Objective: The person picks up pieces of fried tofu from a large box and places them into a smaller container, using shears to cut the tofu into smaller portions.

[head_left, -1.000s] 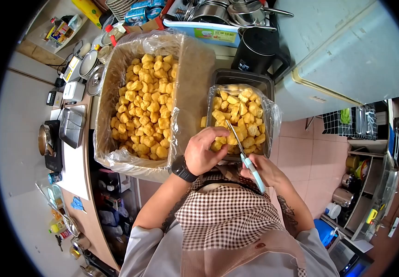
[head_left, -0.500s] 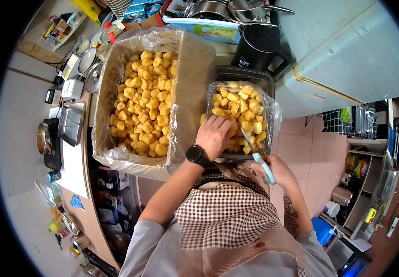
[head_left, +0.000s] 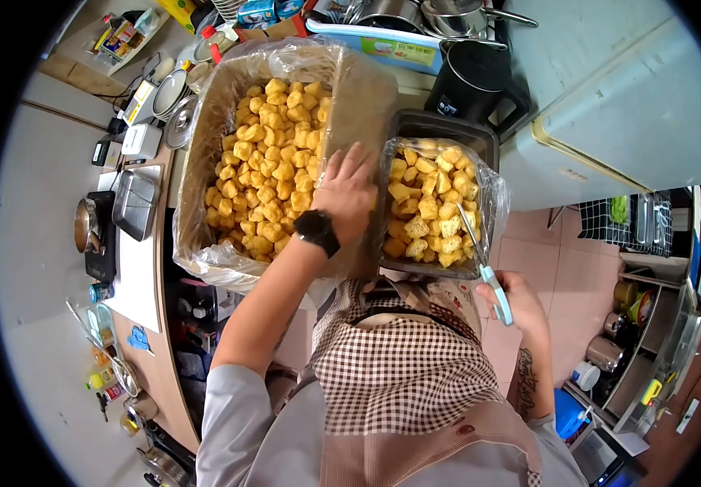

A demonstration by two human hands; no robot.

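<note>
My left hand [head_left: 346, 199], with a black watch at the wrist, is over the right edge of a plastic-lined cardboard box [head_left: 364, 97]. Its fingers are stretched out, and nothing shows in them. Golden fried tofu puffs [head_left: 269, 162] fill the box. My right hand [head_left: 521, 299] grips scissors [head_left: 495, 290] with light blue handles, their blades pointing up and left over the near right part of a dark tray [head_left: 399, 126]. Inside that tray, a clear plastic bag [head_left: 492, 191] holds more tofu puffs [head_left: 432, 195], some cut to show a porous inside.
A black kettle [head_left: 468, 77] stands behind the tray, near a blue-rimmed bin of pots [head_left: 375, 45]. Pale fridge doors [head_left: 610, 105] rise at the right. On the left, a counter [head_left: 144, 325] carries a metal tray [head_left: 135, 203] and a pan [head_left: 85, 226].
My left hand has moved left from the tofu puffs in the tray to the box's edge, and its fingers have straightened. The scissors have shifted slightly right in the view.
</note>
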